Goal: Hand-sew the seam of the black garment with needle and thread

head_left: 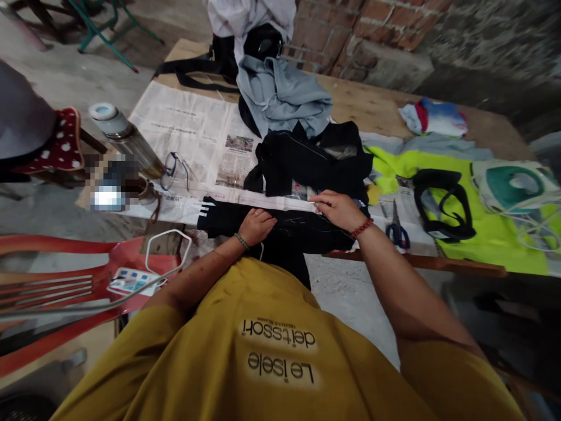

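A black garment piece (302, 225) with white stripes at its left end lies along the table's near edge. My left hand (258, 225) rests on it, with fingers curled and pressed to the cloth. Short pale thread marks show on the fabric between my hands. Over the garment's upper edge, my right hand (338, 210) is closed in a pinch. Something thin and pale shows at those fingertips, too small to name. Just beyond lies a crumpled heap of black clothing (307, 161). Dark-handled scissors (397, 233) lie to the right of my right hand.
Newspaper (188, 126) covers part of the wooden table (363, 96). At left are a bottle (131, 140) and glasses (175, 171). Grey clothing (280, 93) lies behind. Rightward are neon-yellow cloth (491, 234), a black strap (442, 204) and a green-white iron (517, 181). A red chair (127, 257) stands nearby.
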Demonstrator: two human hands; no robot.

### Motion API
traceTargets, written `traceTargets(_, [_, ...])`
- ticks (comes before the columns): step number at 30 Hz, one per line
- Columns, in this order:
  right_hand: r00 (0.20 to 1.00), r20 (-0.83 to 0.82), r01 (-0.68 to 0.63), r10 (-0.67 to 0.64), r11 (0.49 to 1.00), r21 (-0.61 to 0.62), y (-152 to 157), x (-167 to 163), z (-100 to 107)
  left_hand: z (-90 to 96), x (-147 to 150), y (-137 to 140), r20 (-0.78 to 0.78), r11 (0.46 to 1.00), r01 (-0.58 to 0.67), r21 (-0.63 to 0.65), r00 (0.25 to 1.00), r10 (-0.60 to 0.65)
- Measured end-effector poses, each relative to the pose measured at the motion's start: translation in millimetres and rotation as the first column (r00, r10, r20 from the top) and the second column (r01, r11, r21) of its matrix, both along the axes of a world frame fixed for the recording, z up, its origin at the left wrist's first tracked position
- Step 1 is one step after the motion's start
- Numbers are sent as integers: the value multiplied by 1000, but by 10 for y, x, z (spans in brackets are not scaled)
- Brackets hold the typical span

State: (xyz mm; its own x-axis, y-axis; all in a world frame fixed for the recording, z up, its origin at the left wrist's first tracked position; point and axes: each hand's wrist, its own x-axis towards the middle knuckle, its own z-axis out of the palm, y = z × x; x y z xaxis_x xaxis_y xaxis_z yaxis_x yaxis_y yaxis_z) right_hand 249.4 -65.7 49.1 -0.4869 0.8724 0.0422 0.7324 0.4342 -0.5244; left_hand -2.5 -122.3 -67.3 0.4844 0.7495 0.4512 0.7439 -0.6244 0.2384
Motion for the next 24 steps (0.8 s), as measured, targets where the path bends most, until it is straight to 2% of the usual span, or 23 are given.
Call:
traceTargets(3, [983,171,-71,69,998,0,20,52,8,-5,-5,2,6,1000,4,17,1000,-4])
traceTargets(7, [875,469,-116,118,993,-34,90,140,-7,-7,-7,5,5,1000,10,7,1000,-10])
traceTargets(9, [864,487,-127,126,991,-30,112,168,35,-11,-5,6,5,1000,10,-1,1000,-10])
traceTargets(13, [905,398,-159,148,987,-6,83,136,182,-26,-5,9,13,1000,7,17,1000,-7])
traceTargets(16, [896,414,-150,163,987,-65,46,115,261,-27,-7,10,13,999,9,38,1000,-10])
traceTargets(18, [822,552,-75,136,988,-131,44,154,289,-20,-7,10,9,999,16,40,1000,-17])
traceTargets(21, [645,762,97,63,982,-163,76,285,323,-3,-4,9,-3,999,16,30,1000,-16])
traceTargets(22, [632,773,112,63,979,-172,91,336,338,1,-3,9,-7,999,14,30,1000,-14])
traceTargets(24, [724,685,56,77,984,-170,117,427,383,8,-2,8,-11,999,11,39,1000,-11])
